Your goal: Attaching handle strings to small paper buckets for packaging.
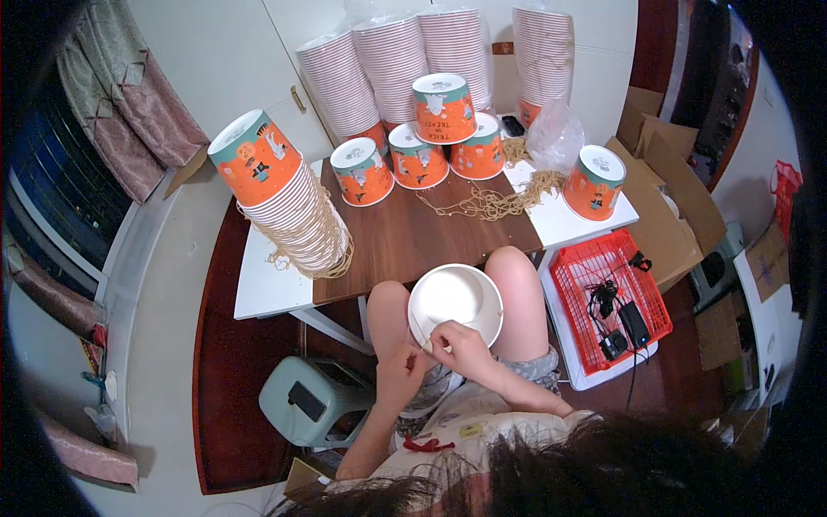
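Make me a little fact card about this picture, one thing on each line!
Open bucket: white inside, mouth up, between the knees
Right hand: fingers curled at the bucket's near rim
Left hand: close by, grip unclear
Table: brown middle, white ends
Table left: upside-down bucket stack with tan cord loops
Table middle: orange-and-green bucket, upside down atop others; loose tan cord
Behind: tall bucket stacks in clear plastic
Right of table: red basket holding black cables

Dark three-line lettering, apparently upside down, on the topmost orange bucket
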`<action>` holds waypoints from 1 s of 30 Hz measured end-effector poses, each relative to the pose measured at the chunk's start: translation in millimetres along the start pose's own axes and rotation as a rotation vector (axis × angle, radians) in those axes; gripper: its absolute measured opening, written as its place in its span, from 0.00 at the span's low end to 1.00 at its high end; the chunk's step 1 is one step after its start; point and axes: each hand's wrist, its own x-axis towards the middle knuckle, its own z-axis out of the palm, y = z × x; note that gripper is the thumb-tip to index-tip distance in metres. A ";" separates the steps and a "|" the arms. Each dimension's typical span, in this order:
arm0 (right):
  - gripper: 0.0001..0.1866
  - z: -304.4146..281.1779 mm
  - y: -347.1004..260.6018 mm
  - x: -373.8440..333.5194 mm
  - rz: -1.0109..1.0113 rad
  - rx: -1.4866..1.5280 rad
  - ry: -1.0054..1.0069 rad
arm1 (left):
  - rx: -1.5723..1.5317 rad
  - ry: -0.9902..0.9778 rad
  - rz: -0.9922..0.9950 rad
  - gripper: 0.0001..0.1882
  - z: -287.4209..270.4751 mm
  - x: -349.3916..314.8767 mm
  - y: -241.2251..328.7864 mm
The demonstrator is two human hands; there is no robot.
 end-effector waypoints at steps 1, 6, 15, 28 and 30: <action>0.06 0.5 -0.5 -0.7 0.000 -0.001 0.000 | -0.017 0.002 0.004 0.08 0.1 -0.1 -0.1; 0.06 5.7 -0.4 -1.4 -0.004 -0.091 0.083 | 0.025 -0.015 0.060 0.07 3.2 0.7 -2.9; 0.06 -17.9 -11.4 -2.4 0.130 -0.002 -0.070 | 0.007 0.028 0.044 0.04 -6.5 4.6 -8.3; 0.08 -42.9 -42.7 -38.5 0.098 -0.012 -0.224 | -0.886 -0.288 -0.667 0.09 6.5 -27.3 -13.4; 0.08 -40.6 -43.3 -41.3 0.131 0.023 -0.220 | -0.992 -0.304 -0.746 0.08 17.3 -29.6 -12.3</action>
